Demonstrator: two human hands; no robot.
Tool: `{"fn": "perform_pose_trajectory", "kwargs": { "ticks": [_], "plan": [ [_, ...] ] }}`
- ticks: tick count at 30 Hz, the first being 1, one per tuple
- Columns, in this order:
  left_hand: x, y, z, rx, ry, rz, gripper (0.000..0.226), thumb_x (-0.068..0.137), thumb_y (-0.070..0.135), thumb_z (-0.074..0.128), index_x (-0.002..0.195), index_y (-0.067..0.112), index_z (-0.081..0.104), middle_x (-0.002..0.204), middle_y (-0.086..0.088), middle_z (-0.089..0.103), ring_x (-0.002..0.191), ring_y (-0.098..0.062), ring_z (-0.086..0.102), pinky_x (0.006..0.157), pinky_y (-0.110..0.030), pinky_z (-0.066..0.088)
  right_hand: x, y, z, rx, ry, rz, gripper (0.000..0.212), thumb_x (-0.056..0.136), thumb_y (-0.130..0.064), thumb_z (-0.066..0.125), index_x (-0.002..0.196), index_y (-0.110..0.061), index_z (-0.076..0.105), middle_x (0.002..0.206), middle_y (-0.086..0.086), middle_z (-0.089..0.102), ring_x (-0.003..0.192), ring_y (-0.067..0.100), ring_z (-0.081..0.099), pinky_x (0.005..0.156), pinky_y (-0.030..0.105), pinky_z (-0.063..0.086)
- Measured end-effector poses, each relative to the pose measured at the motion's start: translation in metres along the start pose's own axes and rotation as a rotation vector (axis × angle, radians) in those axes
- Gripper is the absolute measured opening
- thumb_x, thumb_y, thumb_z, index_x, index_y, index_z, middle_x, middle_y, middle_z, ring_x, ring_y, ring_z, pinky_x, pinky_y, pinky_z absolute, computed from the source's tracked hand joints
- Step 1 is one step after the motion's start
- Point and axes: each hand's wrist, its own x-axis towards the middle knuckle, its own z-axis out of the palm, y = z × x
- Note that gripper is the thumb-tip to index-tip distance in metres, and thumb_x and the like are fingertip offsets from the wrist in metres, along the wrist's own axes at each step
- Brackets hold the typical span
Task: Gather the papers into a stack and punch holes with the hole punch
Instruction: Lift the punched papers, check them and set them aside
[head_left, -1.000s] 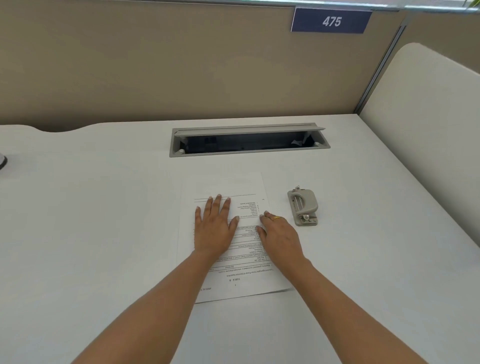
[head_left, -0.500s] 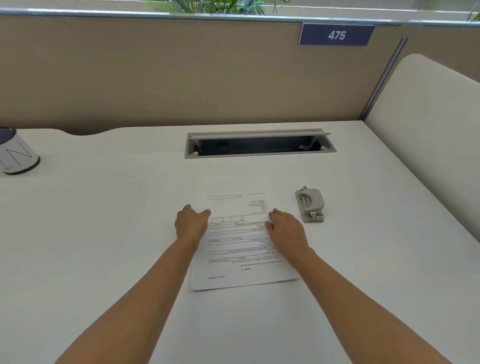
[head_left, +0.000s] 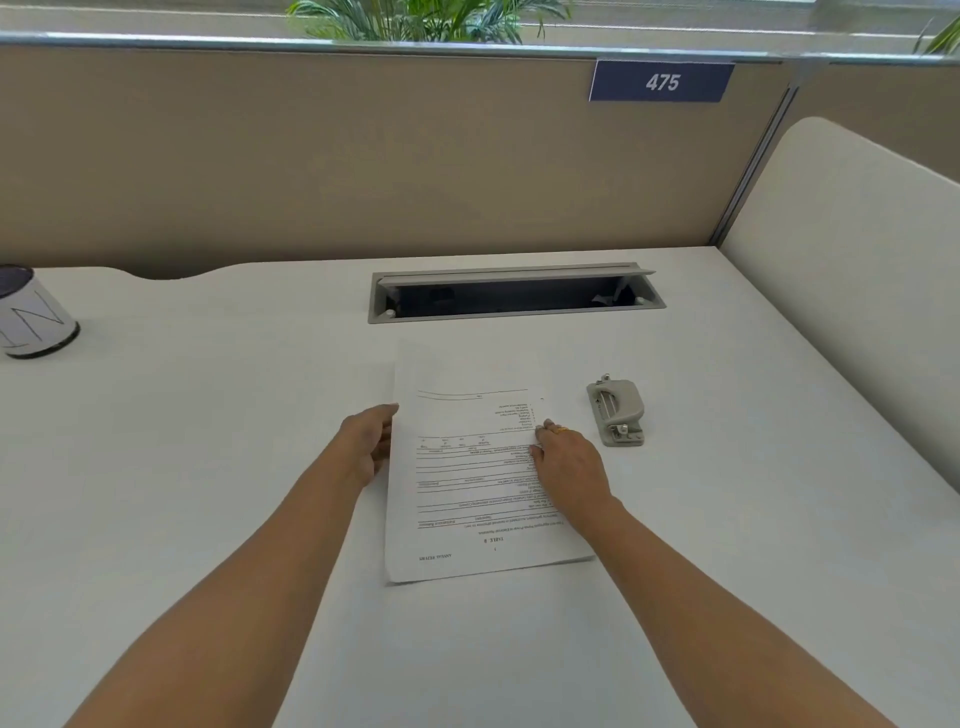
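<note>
A stack of white printed papers (head_left: 467, 467) lies flat on the white desk (head_left: 208, 467), its text upside down to me. My left hand (head_left: 366, 441) stands on edge against the stack's left side, fingers straight and together, touching the paper's edge. My right hand (head_left: 569, 462) rests palm down on the right part of the stack, fingertips pressing the sheet, a gold ring on one finger. A grey hole punch (head_left: 615, 410) sits on the desk just right of the papers, a short way beyond my right fingertips, untouched.
A grey cable tray opening (head_left: 514, 293) is set in the desk behind the papers. A white cup with a dark rim (head_left: 31, 317) stands at the far left. Beige partition panels (head_left: 363, 156) close the back, and a cream panel (head_left: 857, 286) the right.
My left hand slid off the top of the papers to their left edge and turned on its side. My right hand stayed on the sheet. The view tilted upward.
</note>
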Motion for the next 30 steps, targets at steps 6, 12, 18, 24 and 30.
{"fn": "perform_pose_trajectory", "kwargs": {
  "ticks": [6,12,18,24,30],
  "plan": [
    [-0.005,-0.012,0.013,0.161,-0.041,0.11,0.03,0.087,0.023,0.061,0.109,0.002,0.061,0.106,-0.016,0.067,0.092,-0.032,0.064,0.078,-0.036,0.053,0.0,0.001,0.003,0.008,0.005,-0.01,0.041,0.1,-0.022,0.032,0.136,-0.006,0.042,0.144,0.01,0.042,0.131,0.023,0.04,0.106,0.027,0.028],
    [-0.012,-0.019,0.022,0.252,-0.047,0.196,0.028,0.092,0.016,0.053,0.118,0.005,0.057,0.115,-0.015,0.064,0.103,-0.034,0.061,0.093,-0.047,0.049,-0.001,0.003,0.004,0.046,0.021,-0.016,0.04,0.099,-0.021,0.033,0.135,-0.004,0.043,0.144,0.012,0.043,0.131,0.025,0.041,0.106,0.029,0.03],
    [-0.015,-0.019,0.014,0.181,-0.093,0.229,0.029,0.092,0.019,0.054,0.118,0.005,0.058,0.108,-0.015,0.066,0.099,-0.035,0.063,0.093,-0.051,0.048,-0.003,0.011,-0.002,0.236,0.07,0.004,0.037,0.097,-0.014,0.038,0.133,-0.008,0.049,0.14,0.008,0.049,0.129,0.021,0.044,0.107,0.025,0.028],
    [-0.027,-0.015,0.002,0.061,-0.233,0.285,0.02,0.093,0.02,0.053,0.109,0.011,0.057,0.097,-0.009,0.067,0.089,-0.029,0.064,0.079,-0.04,0.052,-0.001,0.021,-0.026,0.833,0.042,0.267,0.047,0.09,-0.02,0.057,0.134,-0.008,0.045,0.129,0.004,0.053,0.124,0.019,0.048,0.099,0.028,0.037],
    [-0.042,-0.006,-0.013,0.006,-0.315,0.374,0.017,0.092,0.022,0.052,0.103,0.014,0.062,0.092,-0.003,0.072,0.08,-0.019,0.07,0.066,-0.031,0.056,-0.002,0.009,-0.049,1.289,-0.18,0.211,0.033,0.089,-0.025,0.059,0.119,-0.012,0.058,0.118,0.006,0.066,0.102,0.021,0.064,0.083,0.036,0.053]
  ]
}}
